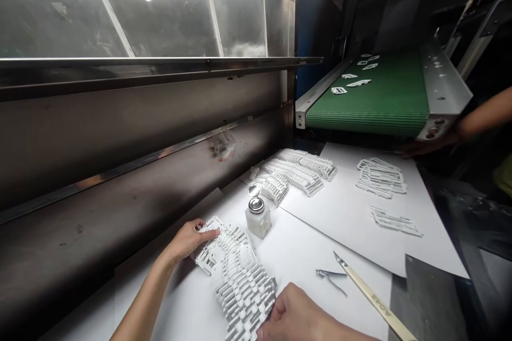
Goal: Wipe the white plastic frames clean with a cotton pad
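Note:
Two overlapping rows of thin white plastic frames (240, 272) lie on the white sheet in front of me. My left hand (190, 240) grips the far left end of them, thumb on top and fingers round the outer edge. Against the near right end my right hand (294, 311) is closed, its fingertips pinching the edge of the frames and partly hidden. Just beyond the rows stands a white pump bottle (258, 221) with a metal top, its lid tipped up. To the right lie small metal nippers (330, 276) and a knife with a long cream handle (372, 293).
Several stacked rows of white frames (296, 173) lie farther back, with looser piles (382, 178) to their right. A green conveyor belt (384, 96) carries several frames. A metal machine wall (140, 133) borders the left. Another person's arm (484, 114) reaches in from the right.

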Tool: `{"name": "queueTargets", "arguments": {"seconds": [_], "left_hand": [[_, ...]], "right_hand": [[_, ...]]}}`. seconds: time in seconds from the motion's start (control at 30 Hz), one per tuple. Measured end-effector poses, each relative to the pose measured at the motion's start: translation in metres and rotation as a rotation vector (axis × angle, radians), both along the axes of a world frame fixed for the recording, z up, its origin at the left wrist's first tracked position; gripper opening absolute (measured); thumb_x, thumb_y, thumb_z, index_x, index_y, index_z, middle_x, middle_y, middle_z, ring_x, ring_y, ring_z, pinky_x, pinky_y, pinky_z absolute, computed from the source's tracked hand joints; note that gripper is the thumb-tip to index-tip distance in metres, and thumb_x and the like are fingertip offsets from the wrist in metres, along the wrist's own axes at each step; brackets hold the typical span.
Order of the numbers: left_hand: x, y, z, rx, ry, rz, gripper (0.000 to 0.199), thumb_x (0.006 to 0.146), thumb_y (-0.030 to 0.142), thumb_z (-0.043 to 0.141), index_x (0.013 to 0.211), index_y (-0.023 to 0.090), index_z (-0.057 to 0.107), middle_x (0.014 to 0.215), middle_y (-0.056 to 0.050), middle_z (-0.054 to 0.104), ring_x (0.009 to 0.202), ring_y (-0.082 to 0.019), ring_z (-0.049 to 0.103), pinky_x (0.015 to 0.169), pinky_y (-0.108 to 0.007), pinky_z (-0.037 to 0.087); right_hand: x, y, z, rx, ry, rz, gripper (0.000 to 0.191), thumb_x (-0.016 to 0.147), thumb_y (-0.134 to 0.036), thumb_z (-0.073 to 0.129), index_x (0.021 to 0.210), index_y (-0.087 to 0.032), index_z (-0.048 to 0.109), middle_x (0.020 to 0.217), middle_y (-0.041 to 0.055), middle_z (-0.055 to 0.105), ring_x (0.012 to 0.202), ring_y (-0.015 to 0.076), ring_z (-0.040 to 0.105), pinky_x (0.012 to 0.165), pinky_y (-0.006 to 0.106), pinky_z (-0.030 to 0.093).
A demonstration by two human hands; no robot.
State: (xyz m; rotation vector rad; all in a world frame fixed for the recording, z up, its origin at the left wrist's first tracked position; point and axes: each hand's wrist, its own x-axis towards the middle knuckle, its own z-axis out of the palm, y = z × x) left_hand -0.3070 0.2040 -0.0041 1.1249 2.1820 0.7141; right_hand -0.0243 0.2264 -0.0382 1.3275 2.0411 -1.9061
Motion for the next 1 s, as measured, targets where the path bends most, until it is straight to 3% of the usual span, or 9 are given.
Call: {"name": "queueTargets", "arguments": {"seconds": [0.13, 0.27, 0.47, 0.63, 0.73, 0.87, 1.0], "left_hand": [[0.033, -0.006, 0.006, -0.040, -0.017, -0.030, 0.037, 0.075, 0.048, 0.059, 0.094, 0.016, 0.054, 0.070, 0.003, 0.052, 0.061, -0.013, 0.051, 0.059, -0.031, 0.043], [0.065, -0.014, 0.009, -0.088, -0.063, -0.066, 0.041, 0.075, 0.051, 0.058, 0.095, 0.016, 0.052, 0.068, 0.003, 0.053, 0.057, -0.013, 0.052, 0.054, -0.029, 0.043], [0.095, -0.022, 0.005, -0.119, -0.063, -0.128, 0.043, 0.077, 0.048, 0.057, 0.105, 0.015, 0.054, 0.084, -0.003, 0.062, 0.075, -0.018, 0.060, 0.072, -0.039, 0.048], [0.096, -0.021, 0.001, -0.143, 0.048, -0.137, 0.039, 0.079, 0.043, 0.056, 0.107, 0.016, 0.056, 0.109, -0.007, 0.059, 0.099, -0.024, 0.055, 0.086, -0.046, 0.042], [0.095, -0.020, 0.001, -0.167, 0.084, -0.149, 0.038, 0.079, 0.043, 0.057, 0.106, 0.016, 0.057, 0.110, -0.008, 0.059, 0.100, -0.024, 0.055, 0.087, -0.046, 0.043], [0.107, -0.030, 0.017, -0.090, 0.190, -0.111, 0.045, 0.078, 0.046, 0.056, 0.111, 0.016, 0.054, 0.118, -0.010, 0.055, 0.104, -0.025, 0.053, 0.088, -0.047, 0.041], [0.152, -0.071, 0.046, 0.055, 0.351, -0.016, 0.044, 0.082, 0.051, 0.044, 0.106, 0.016, 0.054, 0.114, -0.011, 0.056, 0.108, -0.026, 0.049, 0.089, -0.045, 0.037]], "right_hand": [[0.030, -0.006, 0.005, -0.006, -0.043, -0.042, 0.027, 0.051, -0.020, 0.067, 0.038, -0.015, 0.045, 0.040, -0.0054, 0.034, 0.039, 0.0046, 0.032, 0.033, 0.015, 0.019], [0.065, -0.013, 0.012, -0.004, -0.073, -0.087, 0.018, 0.051, -0.019, 0.067, 0.042, -0.015, 0.052, 0.040, -0.0055, 0.038, 0.040, 0.0043, 0.034, 0.033, 0.013, 0.019], [0.106, -0.031, 0.018, -0.071, -0.081, -0.049, 0.015, 0.057, -0.018, 0.058, 0.045, -0.017, 0.050, 0.033, -0.0059, 0.038, 0.033, 0.0063, 0.040, 0.029, 0.014, 0.018], [0.114, -0.041, 0.013, -0.104, -0.031, -0.027, 0.014, 0.060, -0.019, 0.056, 0.048, -0.017, 0.049, 0.035, -0.0055, 0.044, 0.030, 0.0058, 0.040, 0.028, 0.014, 0.019], [0.116, -0.043, 0.009, -0.122, 0.006, -0.015, 0.019, 0.062, -0.022, 0.057, 0.046, -0.017, 0.047, 0.033, -0.0053, 0.043, 0.028, 0.0057, 0.038, 0.026, 0.014, 0.019], [0.120, -0.044, 0.007, -0.140, 0.055, -0.004, 0.023, 0.065, -0.026, 0.057, 0.047, -0.017, 0.047, 0.035, -0.0042, 0.046, 0.027, 0.0047, 0.036, 0.025, 0.014, 0.016], [0.125, -0.046, 0.010, -0.149, 0.103, 0.000, 0.027, 0.068, -0.029, 0.060, 0.048, -0.016, 0.047, 0.036, -0.0047, 0.046, 0.028, 0.0036, 0.036, 0.027, 0.013, 0.019]]}}
